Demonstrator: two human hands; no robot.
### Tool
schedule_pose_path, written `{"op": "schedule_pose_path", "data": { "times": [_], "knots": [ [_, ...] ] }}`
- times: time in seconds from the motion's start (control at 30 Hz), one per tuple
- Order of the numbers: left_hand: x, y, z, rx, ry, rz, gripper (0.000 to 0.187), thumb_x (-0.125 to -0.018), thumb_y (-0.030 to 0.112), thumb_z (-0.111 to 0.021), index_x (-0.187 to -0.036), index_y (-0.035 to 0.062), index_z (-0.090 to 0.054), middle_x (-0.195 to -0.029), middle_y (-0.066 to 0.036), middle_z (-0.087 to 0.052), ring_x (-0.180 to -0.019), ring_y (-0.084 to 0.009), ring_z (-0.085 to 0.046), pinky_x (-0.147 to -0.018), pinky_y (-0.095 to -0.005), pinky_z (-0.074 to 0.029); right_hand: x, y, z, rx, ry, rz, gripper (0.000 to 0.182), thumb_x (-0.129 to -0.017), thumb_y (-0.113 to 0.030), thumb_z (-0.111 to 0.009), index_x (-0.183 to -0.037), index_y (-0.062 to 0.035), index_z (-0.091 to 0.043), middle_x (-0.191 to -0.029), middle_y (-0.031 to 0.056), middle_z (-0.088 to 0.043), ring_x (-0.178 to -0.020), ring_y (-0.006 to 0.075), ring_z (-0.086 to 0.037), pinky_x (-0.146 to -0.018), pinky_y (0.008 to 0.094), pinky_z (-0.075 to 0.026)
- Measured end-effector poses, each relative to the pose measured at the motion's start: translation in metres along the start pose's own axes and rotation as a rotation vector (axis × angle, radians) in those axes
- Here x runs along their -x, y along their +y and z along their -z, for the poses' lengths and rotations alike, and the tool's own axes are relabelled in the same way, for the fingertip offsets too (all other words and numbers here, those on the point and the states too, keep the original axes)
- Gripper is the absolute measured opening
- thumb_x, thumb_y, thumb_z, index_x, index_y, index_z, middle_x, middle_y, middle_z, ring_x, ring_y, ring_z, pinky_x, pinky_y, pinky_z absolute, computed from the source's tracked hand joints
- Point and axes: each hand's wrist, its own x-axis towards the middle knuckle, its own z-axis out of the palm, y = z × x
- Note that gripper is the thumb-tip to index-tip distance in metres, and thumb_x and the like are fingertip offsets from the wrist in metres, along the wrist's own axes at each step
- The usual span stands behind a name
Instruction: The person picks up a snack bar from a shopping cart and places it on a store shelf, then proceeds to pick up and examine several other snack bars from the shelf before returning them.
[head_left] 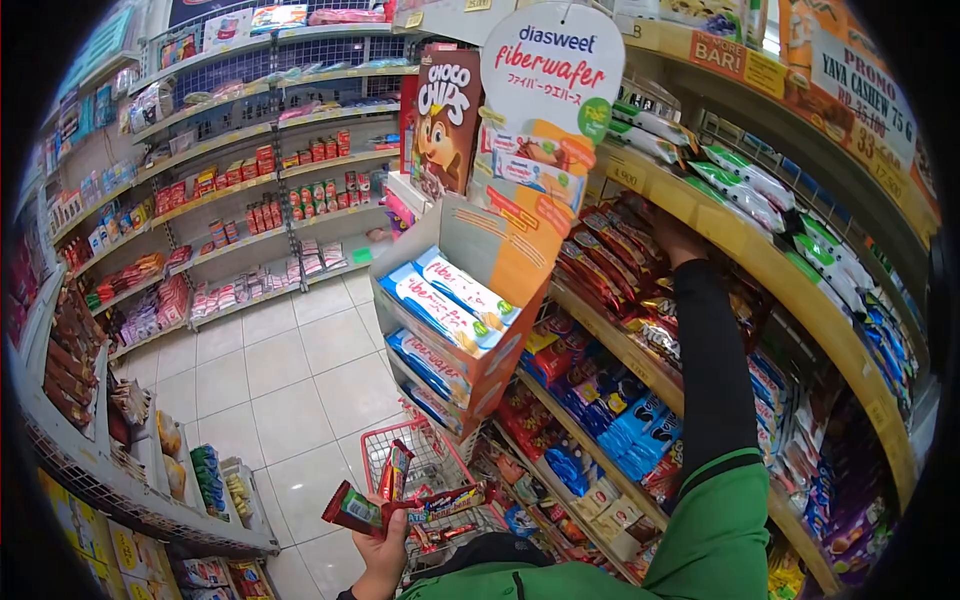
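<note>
My left hand (381, 545) is closed around wrapped snack bars, low in the view. One dark red and green snack bar (355, 509) points left out of the grip, and a red snack bar (396, 470) stands up from it. Below and behind this hand is a wire shopping cart (372, 445) with a red rim and several wrapped snacks inside. My right hand (677, 240), at the end of a black sleeve, reaches deep into a right-hand shelf. Rows of red snack packets (607, 245) lie beside it, and its fingers are hidden among them under the shelf above.
A cardboard wafer display (500, 385) with blue and white packs (450, 300) juts out from the right shelves. Price rails (690, 205) run along the shelf edges. More shelves (235, 195) line the back and left, around a tiled floor (300, 400).
</note>
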Motion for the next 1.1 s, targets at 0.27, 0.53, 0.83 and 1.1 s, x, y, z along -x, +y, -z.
{"op": "schedule_pose_path", "data": {
  "times": [0.27, 0.53, 0.83, 1.1],
  "knots": [
    [-0.018, 0.003, -0.001, -0.003, -0.043, 0.001, 0.011, -0.078, 0.009, -0.052, -0.081, 0.0033, -0.043, -0.074, -0.002, -0.045, -0.056, -0.0056, -0.041, -0.048, -0.018, -0.034, -0.006, 0.01, -0.003, -0.022, -0.064, -0.028, 0.038, -0.071, -0.017, -0.054, -0.106, -0.0064, -0.047, -0.106, 0.0166, -0.048, -0.101, 0.0336, -0.043, -0.084, 0.0402, -0.035],
    [-0.023, -0.006, 0.004, -0.054, -0.04, -0.001, 0.013, -0.079, 0.012, -0.053, -0.083, 0.0032, -0.044, -0.07, -0.001, -0.047, -0.051, -0.0049, -0.041, -0.044, -0.0178, -0.034, -0.008, 0.011, 0.0, -0.033, -0.085, -0.03, 0.039, -0.07, -0.017, -0.056, -0.106, -0.0065, -0.047, -0.106, 0.0161, -0.048, -0.101, 0.0334, -0.044, -0.084, 0.0401, -0.035],
    [-0.019, -0.012, 0.007, -0.045, -0.026, 0.038, 0.014, -0.078, 0.012, -0.054, -0.084, 0.0028, -0.044, -0.068, 0.0, -0.047, -0.051, -0.0044, -0.041, -0.046, -0.0168, -0.034, -0.005, 0.008, 0.007, -0.041, -0.109, -0.029, 0.039, -0.069, -0.017, -0.057, -0.105, -0.0065, -0.048, -0.105, 0.0155, -0.049, -0.1, 0.0331, -0.044, -0.084, 0.0399, -0.035],
    [-0.019, -0.008, 0.003, -0.028, -0.073, -0.047, 0.012, -0.078, 0.009, -0.053, -0.084, 0.0025, -0.045, -0.07, 0.0, -0.047, -0.053, -0.0044, -0.041, -0.046, -0.0174, -0.033, -0.01, 0.002, 0.03, -0.049, -0.215, -0.026, 0.036, -0.067, -0.017, -0.058, -0.101, -0.0067, -0.05, -0.102, 0.0146, -0.05, -0.099, 0.0321, -0.046, -0.083, 0.0395, -0.036]
  ]
}}
